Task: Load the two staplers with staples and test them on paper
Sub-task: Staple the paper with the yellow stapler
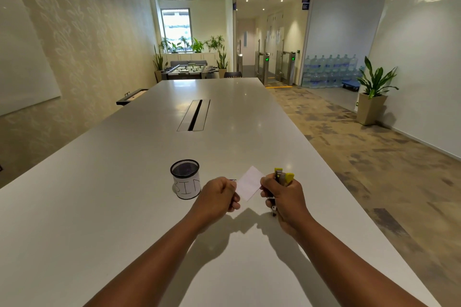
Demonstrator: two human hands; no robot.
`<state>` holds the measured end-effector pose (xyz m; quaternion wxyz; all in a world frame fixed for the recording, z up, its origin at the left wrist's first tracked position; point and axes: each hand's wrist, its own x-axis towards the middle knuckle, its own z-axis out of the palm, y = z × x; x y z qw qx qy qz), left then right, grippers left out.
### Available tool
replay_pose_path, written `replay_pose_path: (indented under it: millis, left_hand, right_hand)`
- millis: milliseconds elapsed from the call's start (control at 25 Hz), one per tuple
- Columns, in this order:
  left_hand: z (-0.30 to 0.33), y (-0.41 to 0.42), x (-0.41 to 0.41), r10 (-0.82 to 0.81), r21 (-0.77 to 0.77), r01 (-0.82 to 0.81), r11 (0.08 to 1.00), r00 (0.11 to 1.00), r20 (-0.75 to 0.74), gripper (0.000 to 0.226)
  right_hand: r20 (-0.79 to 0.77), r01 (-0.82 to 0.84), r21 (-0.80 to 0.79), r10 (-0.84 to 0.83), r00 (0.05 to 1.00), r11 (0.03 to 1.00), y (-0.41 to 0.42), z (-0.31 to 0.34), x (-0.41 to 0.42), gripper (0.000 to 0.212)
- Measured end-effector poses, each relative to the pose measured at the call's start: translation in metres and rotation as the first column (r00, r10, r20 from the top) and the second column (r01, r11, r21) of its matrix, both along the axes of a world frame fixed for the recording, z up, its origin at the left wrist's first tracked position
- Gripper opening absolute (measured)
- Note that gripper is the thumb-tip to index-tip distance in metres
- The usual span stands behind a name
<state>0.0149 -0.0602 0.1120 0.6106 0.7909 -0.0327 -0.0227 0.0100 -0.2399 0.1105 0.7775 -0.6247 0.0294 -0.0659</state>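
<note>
Head view: the left hand [220, 195] pinches a white paper slip [249, 183] while the right hand [284, 197] grips a yellow stapler [283, 178]. Testing looks underway; next, the slip's edge must enter the stapler's mouth.

stapler [283, 177] body mostly hidden in right hand [287, 197] | dark item behind left hand [219, 197] unidentifiable

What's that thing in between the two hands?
A small white paper, seen in the head view. The left hand pinches one edge; the right hand, gripping a yellow stapler, meets the other.
</note>
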Motion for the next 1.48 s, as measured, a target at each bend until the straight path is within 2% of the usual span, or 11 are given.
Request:
replay_pose_path:
  millis: [120,200,280,360,560,680,800,960,1120,1360,1480]
  left_hand:
    - [-0.002,0.002,0.006,0.122,0.132,-0.131,0.982,0.990,0.077,0.022]
    - [-0.001,-0.004,0.006,0.143,-0.073,-0.144,0.987,0.990,-0.018,0.024]
    - [0.000,-0.010,0.008,0.051,-0.374,-0.114,0.920,0.983,-0.176,0.028]
    - [-0.002,-0.015,0.009,0.029,-0.471,-0.105,0.876,0.986,-0.166,0.023]
    - [-0.001,-0.018,0.012,0.179,-0.415,-0.143,0.899,0.983,0.049,0.025]
    - [0.000,-0.016,0.021,0.196,-0.445,-0.145,0.884,0.978,0.071,0.018]
    - [0.003,-0.017,0.022,0.148,-0.443,-0.105,0.890,0.987,0.064,0.018]
    - [0.001,-0.017,0.027,0.121,-0.364,-0.071,0.929,0.986,0.117,0.021]
    - [-0.005,-0.013,0.034,0.108,-0.305,-0.058,0.950,0.983,0.151,0.021]
    - [-0.003,-0.010,0.034,0.072,-0.240,-0.023,0.971,0.977,0.200,0.023]
    - [-0.002,-0.006,0.034,0.023,-0.194,0.020,0.981,0.976,0.214,0.024]
  right_hand:
    - [-0.044,-0.077,-0.024,0.076,0.996,0.997,-0.003,-0.005,-0.001,0.012]
    - [-0.073,-0.094,0.044,0.097,0.993,0.995,-0.002,-0.008,-0.001,0.016]
    - [-0.081,-0.096,0.121,0.106,0.991,0.988,0.000,-0.008,0.000,0.017]
    - [-0.088,-0.085,0.144,0.099,0.991,0.986,0.000,-0.009,0.000,0.014]
    - [-0.128,-0.112,0.071,0.120,0.984,0.991,0.001,-0.008,0.002,0.018]
    - [-0.191,-0.195,-0.046,0.183,0.964,0.980,0.002,-0.007,0.002,0.030]
    - [-0.165,-0.261,-0.086,0.245,0.956,0.961,0.009,-0.006,0.000,0.034]
    - [-0.045,-0.250,-0.060,0.248,0.968,0.966,0.014,-0.004,0.004,0.045]
    - [-0.006,-0.262,0.006,0.262,0.965,0.965,0.015,0.000,0.011,0.051]
    - [-0.021,-0.277,0.070,0.279,0.960,0.958,0.016,-0.001,0.023,0.046]
    - [-0.050,-0.292,0.112,0.299,0.953,0.950,0.015,0.000,0.026,0.034]
